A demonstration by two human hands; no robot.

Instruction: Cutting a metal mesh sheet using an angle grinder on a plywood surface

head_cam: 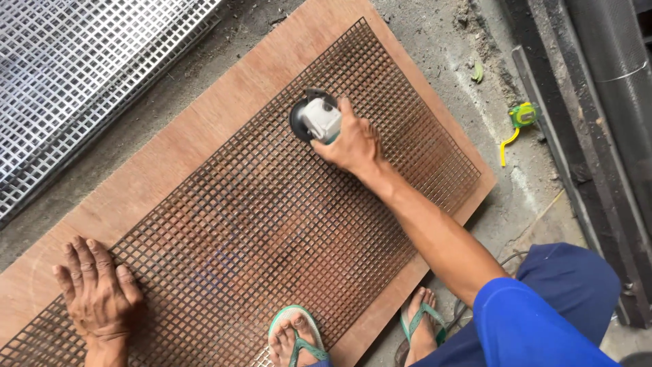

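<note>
Your right hand [353, 143] wraps its fingers [346, 112] tight around a small grinder [316, 119], and the tool's head rests on the metal grid [272, 224] toward the far end of that grid. Your left hand [98, 292] lies flat at the grid's near left corner, fingers spread, half on the grid and half on the wooden board [183, 149] beneath it, pinning the sheet down.

The grid lies across the board, which sits on the concrete floor [435, 27]. Your two feet in green sandals [295, 340] stand at the grid's near edge, one on its corner and the other just off the board.

As for progress, judge it from the surface: the grid looks rusty brown over most of its span, with a darker, greyer patch near the far right of the grid, close to the grinder. That patch may be worked metal, though you cannot be sure from here. If so, only a small share looks treated and the long stretch of grid between the grinder and your left hand appears untouched.

Beyond the grid's far left corner lies a bright, clean grid sheet [81, 75]. Past the grid's far right edge, a green and yellow tape measure [521, 115] rests on the floor beside dark steel bars [577, 149].
</note>
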